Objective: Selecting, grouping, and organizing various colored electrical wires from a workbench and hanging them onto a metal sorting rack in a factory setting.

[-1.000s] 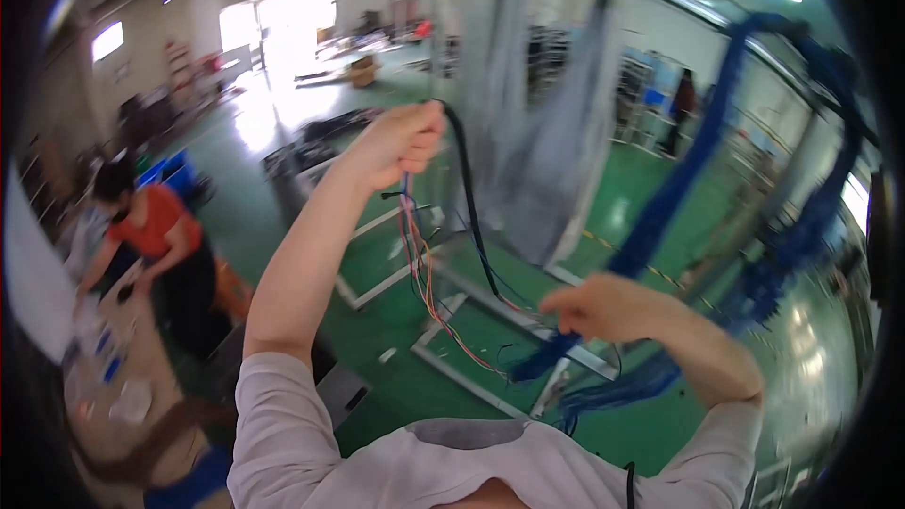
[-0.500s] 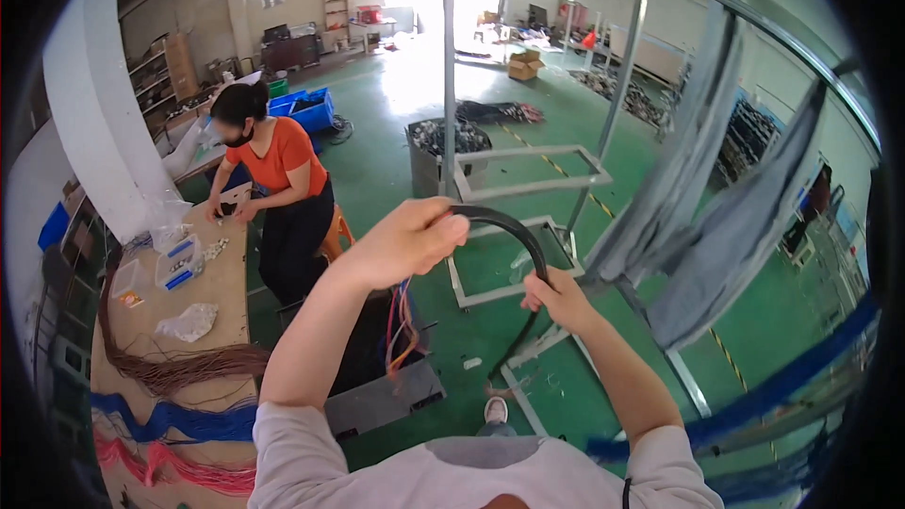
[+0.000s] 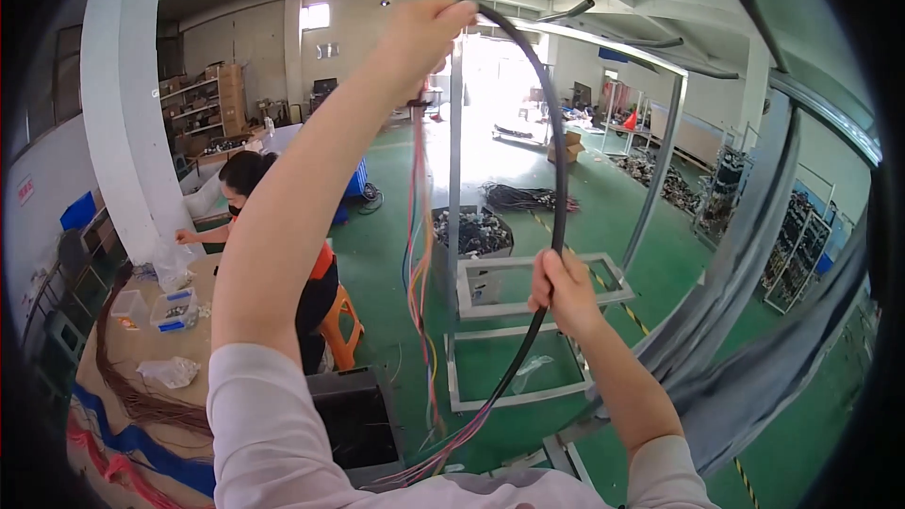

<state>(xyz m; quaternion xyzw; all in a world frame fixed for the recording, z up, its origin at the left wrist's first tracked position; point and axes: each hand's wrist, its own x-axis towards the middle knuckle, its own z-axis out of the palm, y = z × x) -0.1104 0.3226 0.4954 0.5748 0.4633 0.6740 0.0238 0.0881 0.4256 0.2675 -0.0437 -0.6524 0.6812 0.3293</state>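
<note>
A black-sleeved wire harness (image 3: 558, 137) arches between my raised hands. My left hand (image 3: 432, 33) is closed round its upper part, beside the top of a metal rack post (image 3: 455, 188). Lower and to the right, my right hand (image 3: 566, 290) is wrapped round the same black sleeve. Loose coloured wires (image 3: 418, 226) hang below my left hand from one end. At the other end, below my right hand, more coloured wires (image 3: 462, 435) fan out toward my body.
Grey cloth (image 3: 731, 292) drapes over a rail at right. A person in orange (image 3: 247, 179) sits at a table (image 3: 104, 358) on the left, holding wire bundles and plastic boxes. Below stands a dark bin (image 3: 353, 415). A metal frame (image 3: 528, 297) stands ahead.
My left hand has risen well up to the rack post's top, lifting the harness. The arch has grown taller, and coloured wires now hang beneath that hand. The view has tilted upward.
</note>
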